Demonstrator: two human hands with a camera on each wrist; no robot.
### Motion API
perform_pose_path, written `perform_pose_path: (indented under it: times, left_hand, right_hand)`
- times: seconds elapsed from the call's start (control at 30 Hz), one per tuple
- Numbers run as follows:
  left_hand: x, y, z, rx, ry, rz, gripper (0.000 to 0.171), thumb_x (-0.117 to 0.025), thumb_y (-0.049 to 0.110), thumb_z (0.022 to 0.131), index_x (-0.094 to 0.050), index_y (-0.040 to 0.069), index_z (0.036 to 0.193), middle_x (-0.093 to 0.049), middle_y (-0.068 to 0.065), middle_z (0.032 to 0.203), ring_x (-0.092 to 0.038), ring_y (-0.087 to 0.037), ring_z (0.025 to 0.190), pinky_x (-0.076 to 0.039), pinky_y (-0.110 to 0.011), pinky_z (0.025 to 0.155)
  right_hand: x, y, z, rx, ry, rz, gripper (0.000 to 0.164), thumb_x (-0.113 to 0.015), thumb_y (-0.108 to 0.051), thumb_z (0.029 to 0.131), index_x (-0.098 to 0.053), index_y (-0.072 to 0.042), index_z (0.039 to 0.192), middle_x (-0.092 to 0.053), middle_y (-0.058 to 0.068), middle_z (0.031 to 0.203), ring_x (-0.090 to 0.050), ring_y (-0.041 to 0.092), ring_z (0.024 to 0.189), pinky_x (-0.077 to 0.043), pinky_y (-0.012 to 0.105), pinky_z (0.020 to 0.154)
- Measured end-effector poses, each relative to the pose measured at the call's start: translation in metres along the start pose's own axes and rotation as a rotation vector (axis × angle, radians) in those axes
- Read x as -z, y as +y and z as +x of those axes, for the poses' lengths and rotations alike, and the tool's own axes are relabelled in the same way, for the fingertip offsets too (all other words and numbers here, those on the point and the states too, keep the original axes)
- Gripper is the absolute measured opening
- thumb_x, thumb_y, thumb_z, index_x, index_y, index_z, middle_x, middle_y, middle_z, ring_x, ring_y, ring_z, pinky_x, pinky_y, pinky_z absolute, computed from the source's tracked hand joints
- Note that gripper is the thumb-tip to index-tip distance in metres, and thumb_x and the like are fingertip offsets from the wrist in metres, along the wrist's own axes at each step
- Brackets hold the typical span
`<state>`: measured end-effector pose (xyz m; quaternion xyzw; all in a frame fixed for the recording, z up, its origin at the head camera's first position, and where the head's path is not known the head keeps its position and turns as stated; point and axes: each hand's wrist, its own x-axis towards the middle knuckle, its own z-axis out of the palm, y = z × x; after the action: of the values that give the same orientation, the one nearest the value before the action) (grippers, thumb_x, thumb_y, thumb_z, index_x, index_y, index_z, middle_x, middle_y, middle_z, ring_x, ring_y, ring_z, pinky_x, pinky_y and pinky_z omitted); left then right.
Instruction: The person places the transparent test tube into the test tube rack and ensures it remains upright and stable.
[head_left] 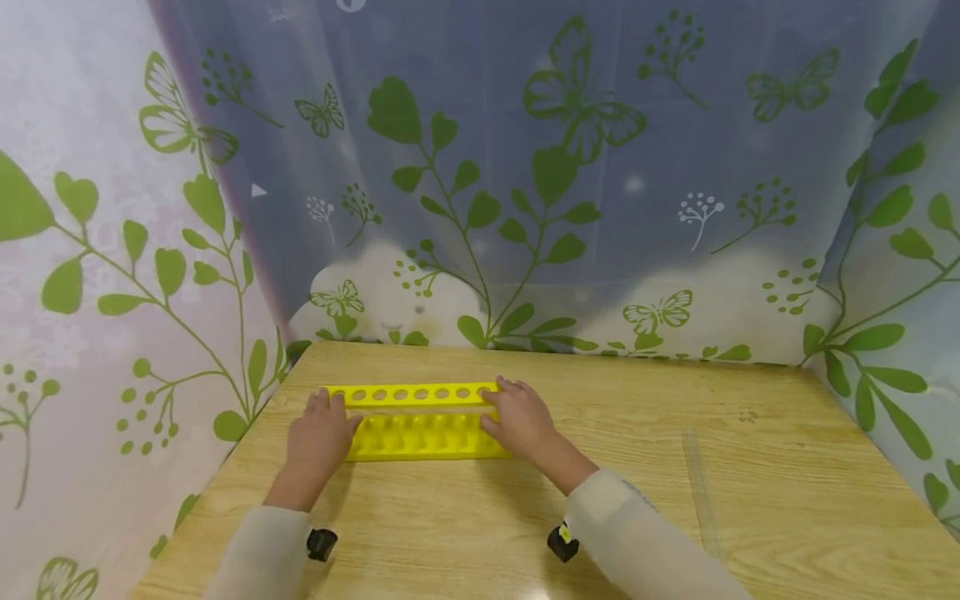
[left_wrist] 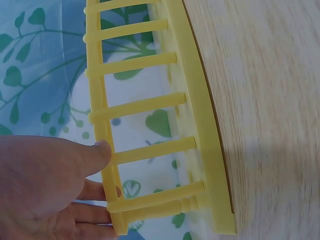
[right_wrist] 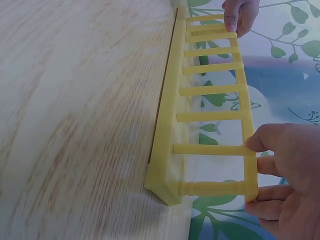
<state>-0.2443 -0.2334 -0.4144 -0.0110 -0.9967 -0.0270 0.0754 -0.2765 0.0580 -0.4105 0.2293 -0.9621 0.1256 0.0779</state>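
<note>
A yellow plastic test tube rack point(head_left: 420, 454) stands upright on the wooden table, spanning the gap between both hands. Round holes line its top strip point(head_left: 412, 403), and slender pegs point(left_wrist: 145, 106) rise between base and strip. My left hand point(head_left: 318, 437) grips the left end of the strip, thumb on the near side. At the opposite end, my right hand point(head_left: 525, 421) holds the strip between thumb and fingers, close to the end post point(right_wrist: 215, 188). The base point(right_wrist: 165, 120) lies low along the table surface.
On the right of the wooden table point(head_left: 600, 517) lies a clear, ruler-like strip point(head_left: 701, 492). A patterned curtain point(head_left: 480, 250) with leaves and butterflies rises behind the table's back edge and along both sides. Small black devices point(head_left: 321, 544) sit at both wrists.
</note>
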Motion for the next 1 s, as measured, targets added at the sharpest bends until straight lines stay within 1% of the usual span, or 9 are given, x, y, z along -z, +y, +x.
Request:
perform_pose_path:
  times: [0.27, 0.5, 0.67, 0.83, 0.9, 1.0]
  left_hand:
    - [-0.003, 0.011, -0.004, -0.011, 0.016, 0.034, 0.055, -0.053, 0.031, 0.101, -0.047, -0.013, 0.132, -0.04, -0.037, 0.139, -0.041, -0.048, 0.129, -0.052, -0.058, 0.083]
    - [-0.006, 0.022, -0.008, -0.024, 0.074, 0.068, 0.053, -0.057, 0.033, 0.099, -0.051, -0.012, 0.128, -0.046, -0.035, 0.135, -0.046, -0.047, 0.125, -0.053, -0.058, 0.08]
    - [-0.007, 0.028, -0.009, -0.031, 0.087, 0.084, 0.053, -0.058, 0.033, 0.098, -0.052, -0.012, 0.125, -0.047, -0.035, 0.134, -0.048, -0.047, 0.123, -0.053, -0.058, 0.08]
    - [-0.005, 0.036, -0.012, -0.041, 0.12, 0.092, 0.052, -0.061, 0.034, 0.096, -0.055, -0.011, 0.123, -0.05, -0.034, 0.131, -0.051, -0.046, 0.121, -0.054, -0.056, 0.077]
    - [-0.005, 0.039, -0.014, -0.053, 0.134, 0.099, 0.052, -0.061, 0.035, 0.096, -0.055, -0.01, 0.123, -0.051, -0.033, 0.131, -0.052, -0.045, 0.121, -0.055, -0.054, 0.076]
    - [-0.007, 0.043, -0.015, -0.069, 0.142, 0.101, 0.053, -0.061, 0.036, 0.096, -0.054, -0.009, 0.123, -0.051, -0.032, 0.131, -0.052, -0.043, 0.121, -0.054, -0.054, 0.078]
  right_hand:
    - [0.004, 0.007, -0.011, -0.014, -0.022, 0.002, 0.039, -0.061, -0.027, 0.093, -0.065, -0.011, 0.128, -0.053, 0.018, 0.139, -0.047, 0.03, 0.132, -0.032, 0.041, 0.113]
    - [0.008, 0.014, -0.021, -0.006, -0.001, 0.003, 0.038, -0.064, -0.026, 0.091, -0.067, -0.009, 0.125, -0.054, 0.021, 0.136, -0.05, 0.033, 0.129, -0.036, 0.044, 0.111]
    - [0.01, 0.017, -0.026, -0.006, 0.001, -0.01, 0.037, -0.065, -0.026, 0.091, -0.068, -0.009, 0.124, -0.055, 0.021, 0.136, -0.051, 0.033, 0.127, -0.037, 0.045, 0.11]
    - [0.013, 0.022, -0.032, -0.01, 0.009, -0.018, 0.037, -0.065, -0.026, 0.09, -0.068, -0.01, 0.124, -0.055, 0.021, 0.135, -0.052, 0.034, 0.126, -0.039, 0.045, 0.108]
    - [0.014, 0.024, -0.036, -0.012, 0.012, -0.018, 0.037, -0.065, -0.026, 0.09, -0.068, -0.01, 0.124, -0.055, 0.021, 0.136, -0.052, 0.033, 0.126, -0.039, 0.046, 0.108]
    - [0.016, 0.027, -0.041, -0.011, 0.015, -0.02, 0.037, -0.065, -0.026, 0.09, -0.069, -0.01, 0.123, -0.055, 0.021, 0.136, -0.052, 0.033, 0.126, -0.039, 0.046, 0.108]
